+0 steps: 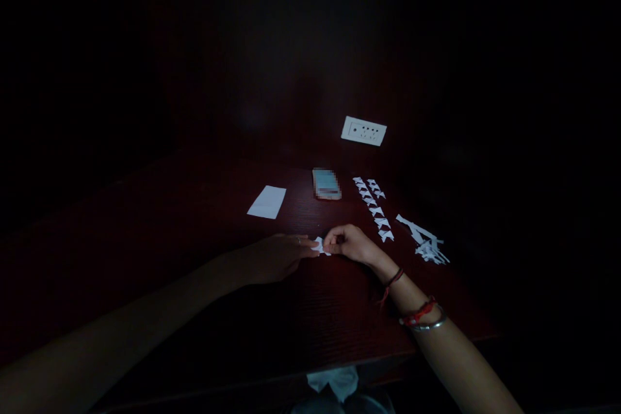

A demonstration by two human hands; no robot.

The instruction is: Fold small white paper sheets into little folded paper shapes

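On a dark red wooden table [310, 317], my left hand [276, 257] and my right hand [350, 244] meet over a small white paper piece [319, 246]. Both pinch it from either side, fingers closed on it. The right wrist wears red thread and a metal bangle. To the right lie two short rows of folded white paper pieces [374, 207], several in all. Further right is a small heap of white paper strips [423, 242].
A white paper sheet [267, 202] lies at the back left of the hands. A phone [326, 184] rests behind them. A white socket plate [363, 130] sits on the dark wall behind. White cloth [334, 380] shows below the table's front edge. The surroundings are very dark.
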